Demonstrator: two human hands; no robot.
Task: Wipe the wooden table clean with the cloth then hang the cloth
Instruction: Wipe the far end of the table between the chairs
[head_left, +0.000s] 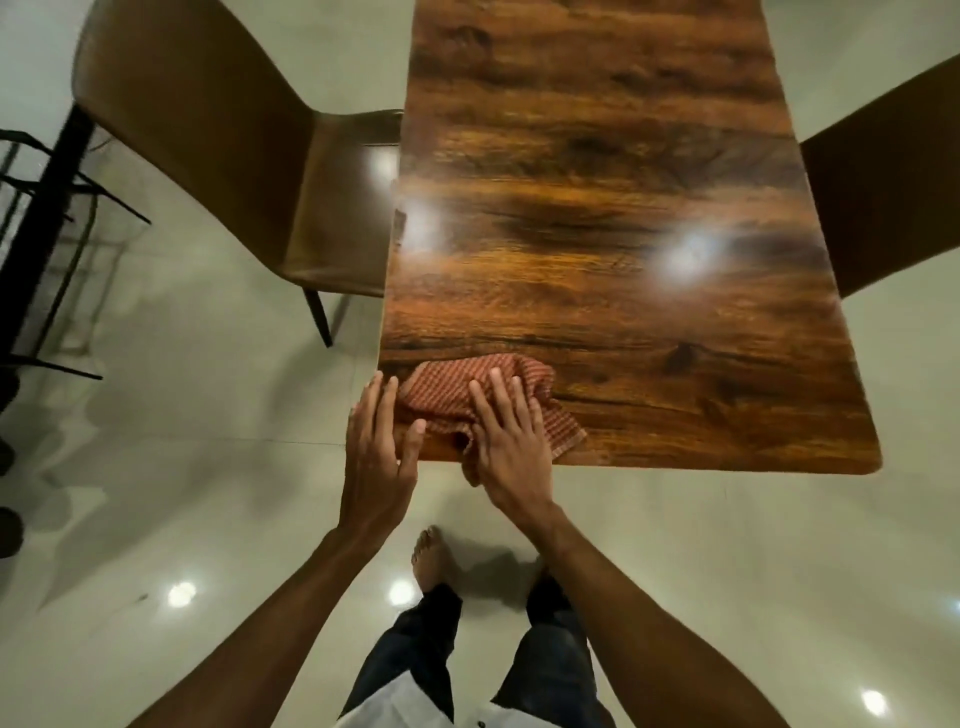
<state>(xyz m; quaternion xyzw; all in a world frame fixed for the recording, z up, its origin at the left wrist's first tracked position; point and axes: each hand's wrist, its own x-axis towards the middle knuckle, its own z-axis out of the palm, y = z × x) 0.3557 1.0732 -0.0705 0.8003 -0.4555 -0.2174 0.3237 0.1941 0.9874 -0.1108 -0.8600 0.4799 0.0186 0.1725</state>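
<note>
A long wooden table (597, 208) with a glossy dark-grained top runs away from me. A red checked cloth (447, 395) lies crumpled on its near left corner, one fold hanging over the near edge. My right hand (506, 441) presses flat on the cloth with straight fingers. My left hand (379, 447) is held flat at the table's left corner, fingers straight, its fingertips beside the cloth's left end and its thumb at the near edge.
A brown chair (218, 130) stands at the table's left side, and another chair back (893, 192) shows at the right. A black wire rack (47, 234) stands at the far left. My legs and bare feet (431, 561) are on the shiny pale floor below.
</note>
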